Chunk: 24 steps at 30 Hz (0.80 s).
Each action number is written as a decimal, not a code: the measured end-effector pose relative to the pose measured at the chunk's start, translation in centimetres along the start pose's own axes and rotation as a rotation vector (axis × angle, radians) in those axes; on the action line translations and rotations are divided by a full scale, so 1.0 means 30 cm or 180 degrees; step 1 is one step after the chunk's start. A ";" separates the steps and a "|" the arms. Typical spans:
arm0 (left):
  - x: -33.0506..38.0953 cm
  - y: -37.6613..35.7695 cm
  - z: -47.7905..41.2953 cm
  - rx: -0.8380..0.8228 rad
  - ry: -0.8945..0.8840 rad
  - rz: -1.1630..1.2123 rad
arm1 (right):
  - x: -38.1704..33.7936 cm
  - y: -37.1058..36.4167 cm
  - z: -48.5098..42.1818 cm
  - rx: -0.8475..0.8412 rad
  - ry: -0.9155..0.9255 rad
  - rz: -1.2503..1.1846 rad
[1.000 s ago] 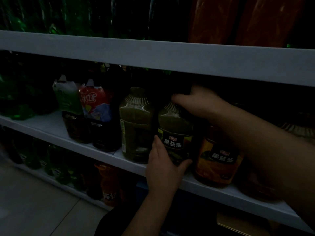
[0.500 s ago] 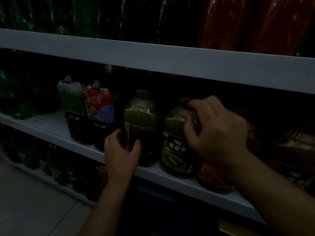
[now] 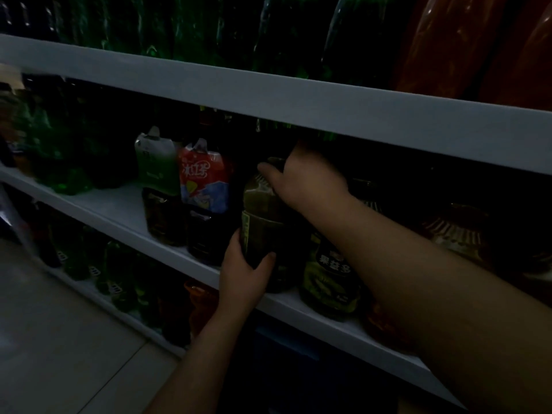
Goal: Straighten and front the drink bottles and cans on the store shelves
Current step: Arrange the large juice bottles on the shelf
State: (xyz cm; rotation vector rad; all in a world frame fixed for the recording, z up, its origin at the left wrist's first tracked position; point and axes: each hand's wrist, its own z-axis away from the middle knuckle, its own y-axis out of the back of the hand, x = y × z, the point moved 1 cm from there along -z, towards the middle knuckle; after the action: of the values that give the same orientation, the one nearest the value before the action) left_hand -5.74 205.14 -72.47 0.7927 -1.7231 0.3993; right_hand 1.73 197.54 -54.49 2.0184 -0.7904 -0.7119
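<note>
Bottle [image 3: 260, 218] is gripped by 2 hands, left hand [image 3: 243, 274] curled round its lower body, right hand [image 3: 307, 180] curled over its neck (label [image 3: 245, 231] faces sideways), likely for twisting frontward.

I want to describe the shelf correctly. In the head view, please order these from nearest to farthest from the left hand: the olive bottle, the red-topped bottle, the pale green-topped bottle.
1. The olive bottle: gripped low down by the left hand.
2. The red-topped bottle: next along the shelf, to the left.
3. The pale green-topped bottle: farther left again.
</note>
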 end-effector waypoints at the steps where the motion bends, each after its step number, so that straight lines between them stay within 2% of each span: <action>1: 0.001 -0.003 0.003 0.0012 -0.0017 -0.0012 | -0.003 -0.007 -0.008 -0.0081 -0.0068 -0.0042; 5: 0.018 -0.001 0.027 0.0137 -0.0149 -0.0216 | -0.011 -0.001 -0.029 -0.0344 -0.0424 -0.0400; 10: 0.046 -0.033 0.060 0.0376 -0.0116 -0.0743 | -0.003 0.023 -0.048 -0.0673 -0.0422 -0.0759; 14: 0.071 -0.048 0.105 0.0093 -0.0158 -0.1282 | 0.014 0.023 -0.043 -0.1040 -0.0835 -0.1943; 15: 0.070 -0.048 0.113 -0.0016 -0.0153 -0.1374 | 0.008 0.024 -0.038 -0.1042 -0.0931 -0.2028; 19: 0.064 -0.041 0.122 -0.0204 -0.0096 -0.1588 | -0.026 0.010 -0.036 -0.0723 -0.1003 -0.1224; 24: 0.060 -0.051 0.132 -0.0160 -0.0202 -0.1654 | -0.025 -0.002 -0.029 -0.0589 -0.1006 -0.1476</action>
State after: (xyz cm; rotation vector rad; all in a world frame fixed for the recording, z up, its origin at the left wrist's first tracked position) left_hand -7.76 200.99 -72.18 1.1828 -1.5060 -0.0238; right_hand 1.90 198.57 -53.97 1.9585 -0.4040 -1.3428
